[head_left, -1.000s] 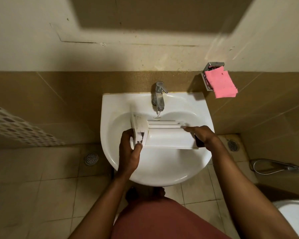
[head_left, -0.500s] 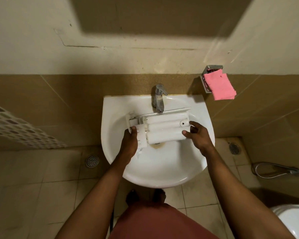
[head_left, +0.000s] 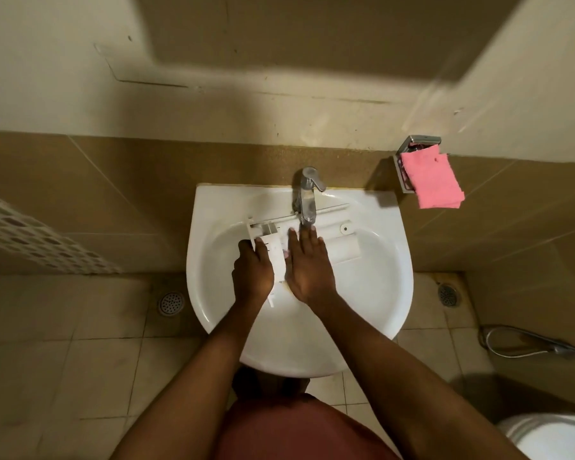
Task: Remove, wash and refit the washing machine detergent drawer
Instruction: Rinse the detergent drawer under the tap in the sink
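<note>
We had the detergent drawer [head_left: 339,247] lying across the sink [head_left: 389,293], right under the tap [head_left: 307,197]. Our left hand [head_left: 253,273] gripped its end left of the tap, and our right hand [head_left: 307,267] lay flat on it, fingers straight, just below the tap.

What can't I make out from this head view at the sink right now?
Head view only:
Tap: whether water runs, too faint to tell.
Detergent drawer: its middle is covered by the flat right hand, its front end by the gripping left hand.
Drain of the sink: hidden under drawer and hands.
Toilet: cut off at the bottom right corner.
</note>
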